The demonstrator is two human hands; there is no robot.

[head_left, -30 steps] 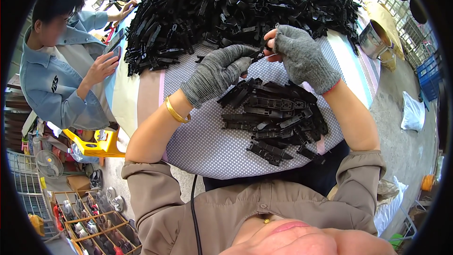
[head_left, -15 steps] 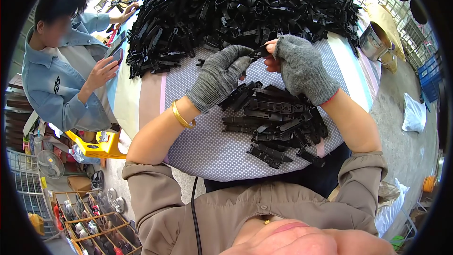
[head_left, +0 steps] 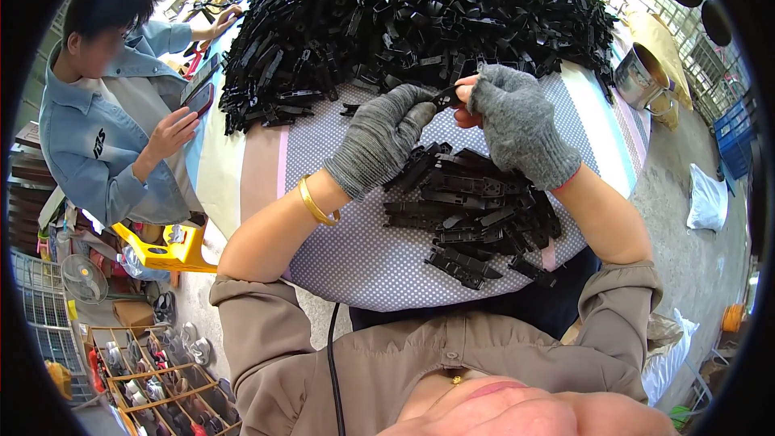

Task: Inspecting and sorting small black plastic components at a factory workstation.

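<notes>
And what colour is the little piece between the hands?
The little piece is black; it shows best in the head view.

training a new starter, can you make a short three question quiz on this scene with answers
1. True or false: the left hand and the right hand both hold one small black part.
2. Compared with the large black heap, the smaller black pile lies: a) nearer the brown shirt; b) farther from the brown shirt; c) on top of the heap.
3. Fill in: the bangle on the left wrist is ____-coloured.

Key: 1 true; 2 a; 3 gold
</notes>
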